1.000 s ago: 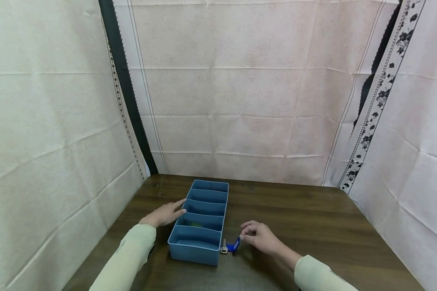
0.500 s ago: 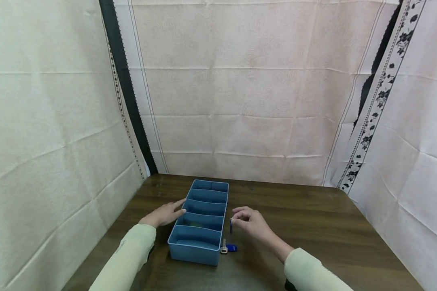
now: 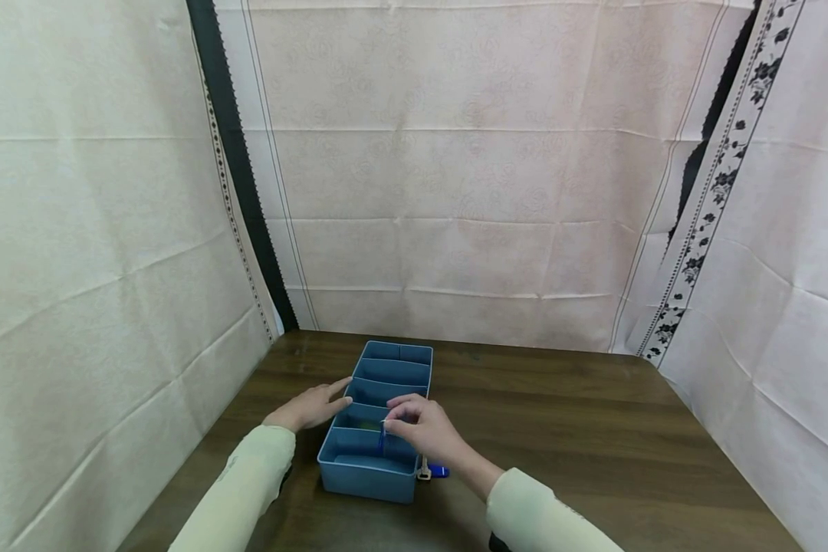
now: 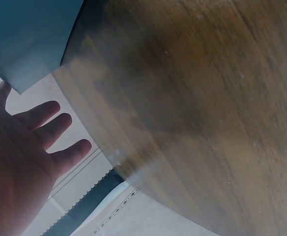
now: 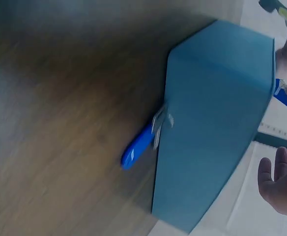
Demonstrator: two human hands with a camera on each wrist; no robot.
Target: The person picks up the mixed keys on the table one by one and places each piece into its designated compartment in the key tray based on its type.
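Note:
A long blue divided organizer box [image 3: 366, 481] stands lengthwise on the wooden table. My left hand [image 3: 310, 406] touches its left rim with extended fingers; in the left wrist view this hand [image 4: 30, 152] has its fingers spread beside the box wall [image 4: 30, 39]. Over the front compartments, my right hand [image 3: 424, 429] pinches a key with a blue tag [image 3: 382, 441], which hangs down from thumb and index finger. The right wrist view shows that key's metal and blue tag [image 5: 284, 93] above the box rim. Another key with a blue tag [image 5: 137, 147] lies against the box's right side.
Something greenish [image 3: 369, 425] lies in the second compartment from the front. The dark wooden table [image 3: 559, 429] extends to both sides. Pale cloth curtains [image 3: 455, 192] hang behind the table and at both sides.
My right hand has lifted the pinched key off the table beside the other one and carried it left over the box. The left hand has stayed at the rim.

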